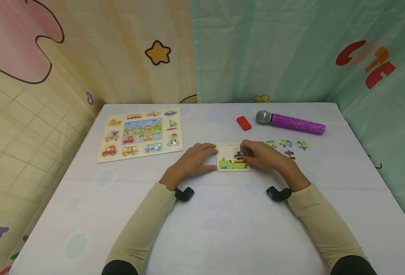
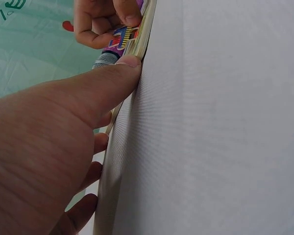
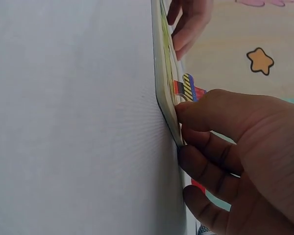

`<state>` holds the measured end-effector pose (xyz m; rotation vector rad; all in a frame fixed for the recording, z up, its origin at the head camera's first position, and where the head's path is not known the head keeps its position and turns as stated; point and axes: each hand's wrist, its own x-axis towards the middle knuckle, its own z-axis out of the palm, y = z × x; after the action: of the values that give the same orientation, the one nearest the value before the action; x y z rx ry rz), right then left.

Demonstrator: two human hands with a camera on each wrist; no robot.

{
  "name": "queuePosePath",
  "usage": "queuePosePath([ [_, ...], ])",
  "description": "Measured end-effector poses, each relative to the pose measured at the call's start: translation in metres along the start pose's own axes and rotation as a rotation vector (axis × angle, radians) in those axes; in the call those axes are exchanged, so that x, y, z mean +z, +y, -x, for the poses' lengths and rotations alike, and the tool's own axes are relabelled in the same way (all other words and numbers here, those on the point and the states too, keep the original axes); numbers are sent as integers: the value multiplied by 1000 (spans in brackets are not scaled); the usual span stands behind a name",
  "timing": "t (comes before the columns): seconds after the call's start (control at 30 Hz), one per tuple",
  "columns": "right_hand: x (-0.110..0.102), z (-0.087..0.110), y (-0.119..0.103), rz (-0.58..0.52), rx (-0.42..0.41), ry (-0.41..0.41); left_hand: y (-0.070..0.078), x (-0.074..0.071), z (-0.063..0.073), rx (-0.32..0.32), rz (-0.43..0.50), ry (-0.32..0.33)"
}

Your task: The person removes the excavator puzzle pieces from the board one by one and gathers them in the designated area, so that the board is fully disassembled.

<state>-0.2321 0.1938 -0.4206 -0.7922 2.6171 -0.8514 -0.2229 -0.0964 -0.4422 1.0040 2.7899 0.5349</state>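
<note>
A small wooden puzzle board (image 1: 228, 170) lies on the table with green pieces fitted along its lower part. My left hand (image 1: 196, 159) rests at its left edge, the thumb by the near corner and the fingertips by the far one. Over the board's right side, my right hand (image 1: 262, 154) pinches a puzzle piece (image 1: 238, 155) between thumb and fingers. Blue, red and yellow-black stripes show on this piece (image 3: 188, 87) in the right wrist view, where it stands tilted up from the board. The fingers hide part of it.
Several loose puzzle pieces (image 1: 286, 143) lie right of the board. Behind them are a purple glitter microphone (image 1: 296, 123) and a red block (image 1: 244, 123). A larger vehicle puzzle board (image 1: 138, 151) lies at the left. Curtains (image 1: 257, 49) hang behind the table.
</note>
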Motion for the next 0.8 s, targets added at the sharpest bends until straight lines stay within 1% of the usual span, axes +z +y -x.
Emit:
queuePosePath([
  [0.3,1,-1,-4,53,9,-2,1,-1,0,9,9,-5],
  [0.37,1,0,-4,48,9,0,1,-1,0,17,2,-18],
  [0.5,0,1,-4,31,3,-7,4,-1,0,37,-28,-66],
  [0.57,-1,1,-3,24,-3,-12,8,-2,1,44,-51,-84],
  [0.67,-1,2,-3,21,-15,-14,18,-2,1,57,-110,-88],
  [0.8,-1,0,-2,26,-39,-12,39,0,-1,120,-219,-116],
])
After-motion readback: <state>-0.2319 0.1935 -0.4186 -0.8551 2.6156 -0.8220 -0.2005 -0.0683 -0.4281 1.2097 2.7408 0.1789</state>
